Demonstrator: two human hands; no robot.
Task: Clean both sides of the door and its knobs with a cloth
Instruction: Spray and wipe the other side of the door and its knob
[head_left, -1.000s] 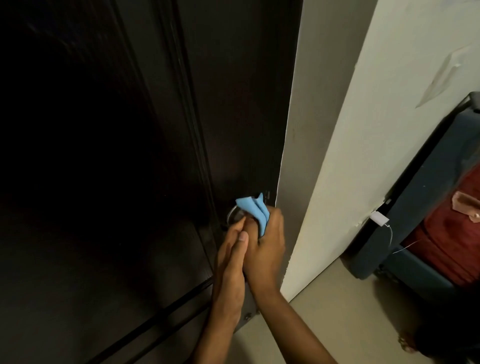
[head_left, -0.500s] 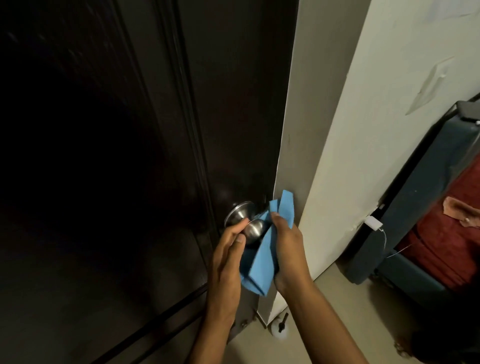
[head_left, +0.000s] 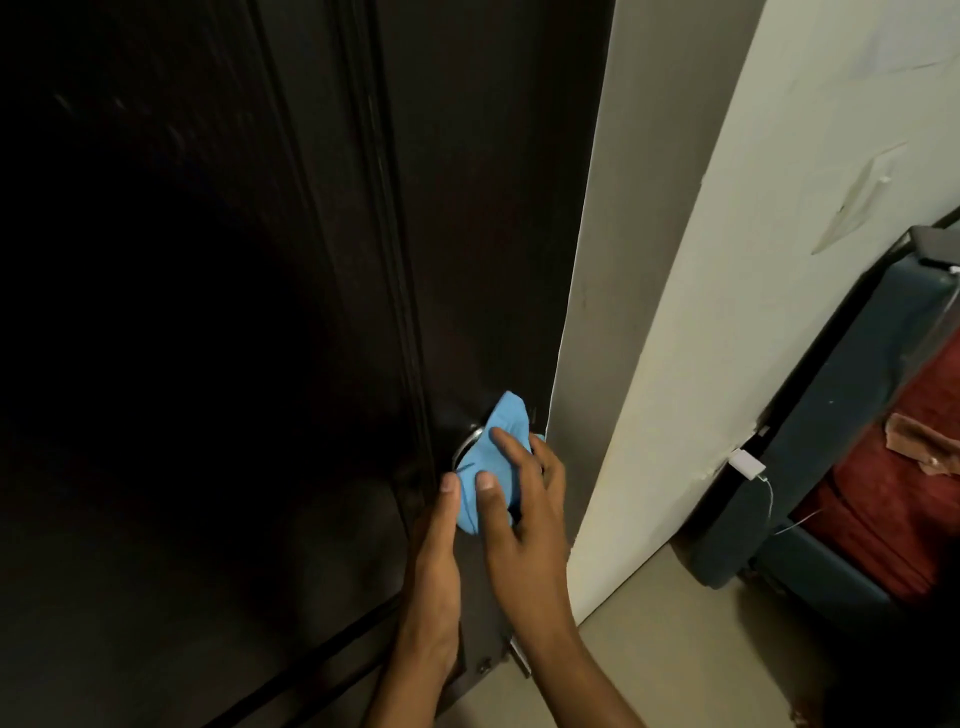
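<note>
A dark brown panelled door (head_left: 260, 312) fills the left and centre of the head view. Its round metal knob (head_left: 467, 441) sits near the door's right edge and is mostly covered by a light blue cloth (head_left: 491, 457); only the plate's left rim shows. My right hand (head_left: 524, 514) wraps the cloth over the knob, fingers spread across it. My left hand (head_left: 436, 561) lies just left of the knob, its fingertips touching the cloth's lower left edge against the door.
A cream wall (head_left: 753, 260) stands right of the door's edge. Against it leans a dark blue suitcase (head_left: 831, 441) beside a red bag (head_left: 893, 499). A white charger plug (head_left: 746, 462) with a thin cable hangs from the wall. Beige floor (head_left: 701, 649) lies below.
Half a second ago the knob was bare and the cloth hung open from my right hand. Now the cloth is wrapped over the knob again and my right hand presses on it.
</note>
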